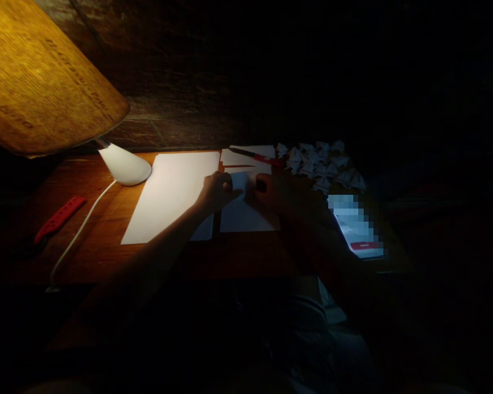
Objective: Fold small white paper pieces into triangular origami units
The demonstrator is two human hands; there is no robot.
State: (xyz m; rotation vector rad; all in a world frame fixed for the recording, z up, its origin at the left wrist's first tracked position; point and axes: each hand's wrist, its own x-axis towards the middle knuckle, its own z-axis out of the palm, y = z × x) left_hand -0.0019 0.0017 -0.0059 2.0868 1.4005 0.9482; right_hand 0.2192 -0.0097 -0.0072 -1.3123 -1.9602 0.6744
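Observation:
My left hand (pixel 216 190) is closed on the left side of a small white sheet of paper (pixel 241 178), thumb pointing right. My right hand (pixel 271 191), in deep shadow with curled fingers, grips the same sheet from the right. The held sheet is just above a stack of small white paper (pixel 250 216). Left of it, a stack of large white sheets (pixel 175 191) lies flat. Behind my hands, a tool with a dark blade and red handle (pixel 267 159) rests across more cut paper (pixel 236 157).
Many folded white paper pieces (pixel 312 161) are heaped at the back right. A lit phone (pixel 355 224) lies nearer. At left stand a white lamp base (pixel 125 165) with a yellow shade (pixel 49 82), a white cord (pixel 84 230) and a red slotted object (pixel 61 219). A wall closes the back.

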